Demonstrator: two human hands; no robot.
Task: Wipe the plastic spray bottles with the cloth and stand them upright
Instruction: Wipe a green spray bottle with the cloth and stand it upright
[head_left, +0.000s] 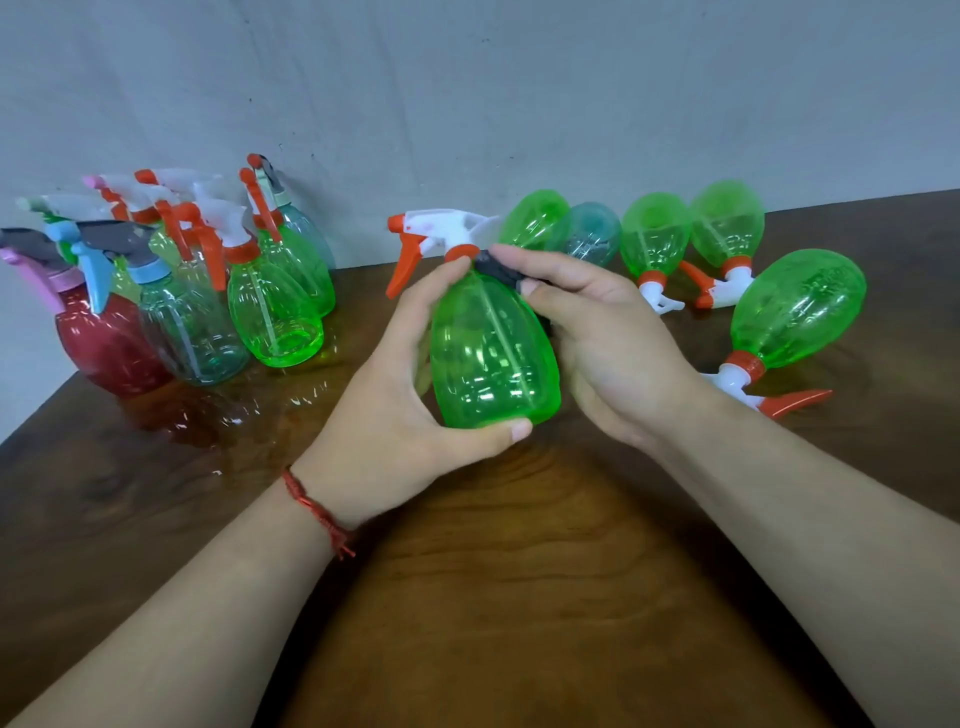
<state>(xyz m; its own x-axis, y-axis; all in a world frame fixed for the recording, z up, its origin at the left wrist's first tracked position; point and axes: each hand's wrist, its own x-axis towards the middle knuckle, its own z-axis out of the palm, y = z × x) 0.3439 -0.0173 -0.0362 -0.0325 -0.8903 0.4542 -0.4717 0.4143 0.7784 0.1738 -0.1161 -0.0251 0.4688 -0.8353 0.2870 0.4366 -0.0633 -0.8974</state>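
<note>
Bottle (493, 358) green, held at table (519, 571) centre | left hand (405, 395) wrapped round body, thumb near base | right hand (608, 343) presses dark cloth (496, 267) at neck | tip: turn it with left, drag cloth neck-to-base, then stand it by upright group (275, 317)
</note>
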